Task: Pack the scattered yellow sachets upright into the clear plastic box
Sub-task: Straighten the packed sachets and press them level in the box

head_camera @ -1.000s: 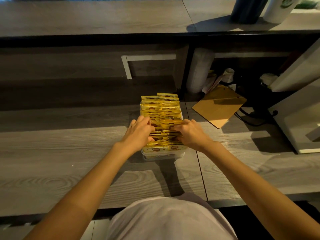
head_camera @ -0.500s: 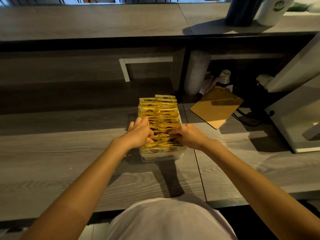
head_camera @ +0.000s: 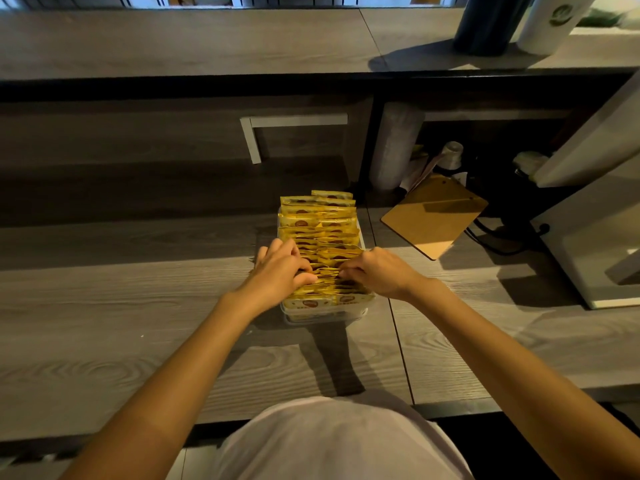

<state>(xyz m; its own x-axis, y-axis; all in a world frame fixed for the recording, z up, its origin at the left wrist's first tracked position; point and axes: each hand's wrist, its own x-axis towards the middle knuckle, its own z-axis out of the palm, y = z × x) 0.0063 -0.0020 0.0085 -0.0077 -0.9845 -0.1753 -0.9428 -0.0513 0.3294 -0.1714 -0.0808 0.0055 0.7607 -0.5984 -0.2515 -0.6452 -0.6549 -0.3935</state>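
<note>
Head view shows the clear plastic box (head_camera: pixel 325 315) standing on the grey wooden table (head_camera: pixel 104 306), directly in front of the person. The yellow sachets (head_camera: pixel 318 216) stand upright inside it, packed close in rows from the far wall to the near wall, and their tops rise above the rim.

The left hand (head_camera: pixel 280 271) is over the left side of the near half of the box. Its fingers are curled down onto the sachet tops, so its grip is closed on the sachets. The right hand (head_camera: pixel 377 271) comes from the right side, and its fingertips (head_camera: pixel 346 271) pinch the sachet tops in the same part of the box. The 2 hands are near each other but apart.

A brown clipboard (head_camera: pixel 434 216) lies on the table to the right of the box. On the upper counter stand a dark bottle (head_camera: pixel 485 22) and a white cup (head_camera: pixel 550 22).
</note>
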